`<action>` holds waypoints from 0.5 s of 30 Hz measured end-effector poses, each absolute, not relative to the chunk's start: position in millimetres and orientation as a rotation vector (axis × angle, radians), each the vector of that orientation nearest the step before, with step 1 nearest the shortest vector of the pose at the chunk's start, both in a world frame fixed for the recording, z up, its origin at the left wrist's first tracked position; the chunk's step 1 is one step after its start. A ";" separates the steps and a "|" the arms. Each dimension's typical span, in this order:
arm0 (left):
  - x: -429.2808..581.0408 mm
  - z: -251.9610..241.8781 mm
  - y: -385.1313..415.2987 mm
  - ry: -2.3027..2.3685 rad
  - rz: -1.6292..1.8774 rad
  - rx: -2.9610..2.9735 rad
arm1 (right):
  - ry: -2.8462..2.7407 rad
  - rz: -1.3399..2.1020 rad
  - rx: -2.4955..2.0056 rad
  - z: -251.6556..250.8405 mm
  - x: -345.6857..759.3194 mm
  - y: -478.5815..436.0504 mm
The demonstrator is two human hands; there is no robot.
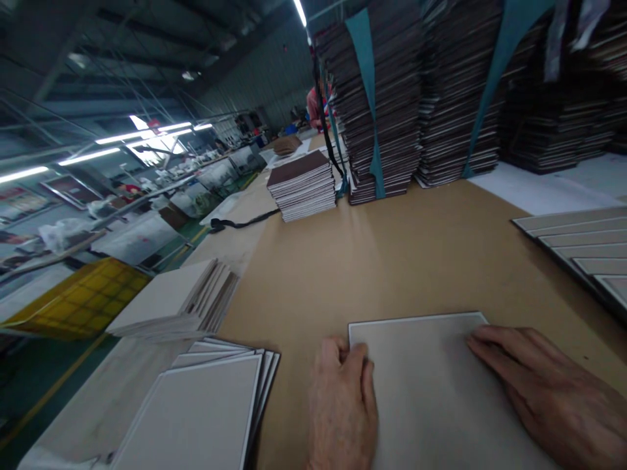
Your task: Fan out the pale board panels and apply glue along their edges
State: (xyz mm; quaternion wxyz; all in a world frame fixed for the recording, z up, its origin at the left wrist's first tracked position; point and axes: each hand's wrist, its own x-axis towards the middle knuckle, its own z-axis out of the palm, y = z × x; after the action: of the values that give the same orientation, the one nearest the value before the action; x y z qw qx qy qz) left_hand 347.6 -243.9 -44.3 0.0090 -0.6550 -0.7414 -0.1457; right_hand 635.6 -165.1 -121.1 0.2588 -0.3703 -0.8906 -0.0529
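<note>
A flat beige board [421, 391] with a thin pale border and dark edge lies on the brown table surface in front of me. My left hand [345, 401] is closed at its far left corner, fingers curled over the side edge. At the opposite side my right hand [543, 382] grips the right edge, its fingers held together with the tips near the far right corner. The near end of the board runs out of view. Left of my hands lies a fanned pile of similar bordered boards [206, 405].
Behind that pile is a stack of plain boards [166, 294]. Overlapping bordered boards [588, 241] lie at right. Farther back are a dark-covered stack [304, 183] and tall strapped stacks [386, 111]. A yellow crate [78, 297] stands beyond the table's left edge. Another person [316, 108] is far off.
</note>
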 end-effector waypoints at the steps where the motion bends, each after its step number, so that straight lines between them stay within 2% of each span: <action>1: 347.2 -43.0 -242.3 -2.254 -0.402 -2.096 | -2.410 -0.213 -0.948 -117.1 634.0 -162.6; 5: 343.7 -41.3 -240.3 -2.151 -0.259 -2.191 | -2.434 -0.312 -0.794 -95.5 633.9 -154.8; 9: 335.2 -47.7 -254.5 -2.067 -0.392 -2.218 | -2.513 -0.411 -0.787 -84.5 646.7 -153.5; 15: 299.8 -76.6 -271.4 -1.580 -0.365 -2.320 | -2.506 -0.555 -0.778 -51.9 641.0 -195.8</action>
State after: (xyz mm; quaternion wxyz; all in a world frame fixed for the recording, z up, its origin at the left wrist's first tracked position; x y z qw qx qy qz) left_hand 299.8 -271.4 -76.6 0.1550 -0.8098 -0.5513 -0.1274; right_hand 641.0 -195.8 -51.9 0.2276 -0.2823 -0.9099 -0.2016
